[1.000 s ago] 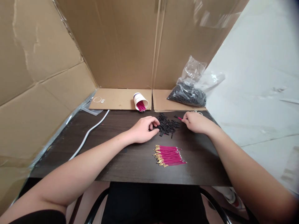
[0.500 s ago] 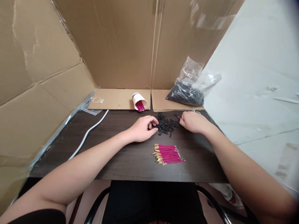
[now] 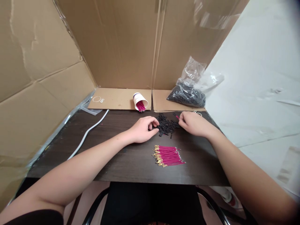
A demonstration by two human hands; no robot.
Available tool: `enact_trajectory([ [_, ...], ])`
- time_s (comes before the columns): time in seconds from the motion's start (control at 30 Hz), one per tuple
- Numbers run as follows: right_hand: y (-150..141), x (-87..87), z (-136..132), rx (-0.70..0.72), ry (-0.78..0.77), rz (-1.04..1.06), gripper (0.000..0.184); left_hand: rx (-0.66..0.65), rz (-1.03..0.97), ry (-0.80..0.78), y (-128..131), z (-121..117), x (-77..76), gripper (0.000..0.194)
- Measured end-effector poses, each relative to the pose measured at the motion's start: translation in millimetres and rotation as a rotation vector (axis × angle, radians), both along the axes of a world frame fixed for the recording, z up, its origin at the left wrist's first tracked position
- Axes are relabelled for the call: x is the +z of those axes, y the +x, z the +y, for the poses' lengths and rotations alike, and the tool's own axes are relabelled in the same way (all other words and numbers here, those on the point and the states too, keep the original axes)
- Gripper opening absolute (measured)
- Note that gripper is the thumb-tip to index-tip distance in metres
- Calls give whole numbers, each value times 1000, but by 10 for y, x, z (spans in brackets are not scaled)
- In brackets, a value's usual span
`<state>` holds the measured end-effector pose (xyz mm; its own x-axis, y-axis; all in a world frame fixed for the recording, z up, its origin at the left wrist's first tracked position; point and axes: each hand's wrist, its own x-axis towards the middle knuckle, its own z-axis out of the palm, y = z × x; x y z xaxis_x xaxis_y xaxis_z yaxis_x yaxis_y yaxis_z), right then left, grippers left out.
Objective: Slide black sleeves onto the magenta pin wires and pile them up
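Note:
Thumb and curled fingers apart, my left hand (image 3: 143,128) rests at the left edge of a heap of short black tubes (image 3: 166,125). I see nothing held in it, though its fingertips reach the outermost tubes. On the heap's right side, my right hand (image 3: 192,123) is closed on a few magenta wires (image 3: 176,117), whose tips end in black tubes; the fingers hide the rest. Nearer me lies a flat bundle of magenta wires (image 3: 169,155) with gold pins on their left ends and silvery tips on the right.
A paper cup (image 3: 137,99) lies tipped toward me with magenta wires inside. Behind my right hand sits a clear bag (image 3: 187,93) of black pieces on a cardboard strip (image 3: 161,104). A white cable (image 3: 90,129) crosses the table's left side, near rubber bands (image 3: 96,99).
My right hand has shifted slightly left, bringing the held wires a little nearer the black heap. The left hand has stayed in place.

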<state>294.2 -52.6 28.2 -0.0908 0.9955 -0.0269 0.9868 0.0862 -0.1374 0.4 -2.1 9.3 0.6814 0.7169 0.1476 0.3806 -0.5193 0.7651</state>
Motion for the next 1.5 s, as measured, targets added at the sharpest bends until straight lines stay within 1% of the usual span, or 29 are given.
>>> enact_trajectory([
  [0.07,-97,35,-64,63,10,172,17,-1,-43,-15,33,-24,-3,20],
  [0.13,-217,50,-130,130,21,299,16,-1,-93,-75,75,-55,-9,24],
  [0.23,-400,46,-208,187,36,441,19,12,-174,-256,134,-103,-14,31],
  [0.33,-546,39,-256,205,80,523,20,39,-191,-396,172,-145,7,39],
  [0.5,-667,-5,-295,207,157,556,23,113,-258,-526,216,-184,63,38],
  [0.73,-753,-100,-325,262,323,409,14,197,-392,-691,256,-202,89,28],
  [0.8,-764,-105,-341,277,374,402,13,234,-437,-706,259,-194,86,28],
  [0.87,-765,-115,-356,275,414,373,17,251,-475,-698,257,-179,82,29],
  [0.97,-762,-148,-362,253,403,372,24,259,-503,-668,249,-152,73,31],
  [1.07,-770,-181,-350,250,368,474,28,274,-494,-640,244,-130,59,33],
  [1.17,-789,-185,-335,244,385,573,27,281,-468,-627,243,-121,44,38],
  [1.23,-803,-175,-331,216,391,626,26,260,-433,-622,242,-126,43,42],
  [1.37,-833,-158,-324,133,331,736,28,218,-412,-639,241,-146,60,47],
  [1.5,-863,-160,-309,64,227,852,30,250,-467,-688,241,-139,62,52],
])
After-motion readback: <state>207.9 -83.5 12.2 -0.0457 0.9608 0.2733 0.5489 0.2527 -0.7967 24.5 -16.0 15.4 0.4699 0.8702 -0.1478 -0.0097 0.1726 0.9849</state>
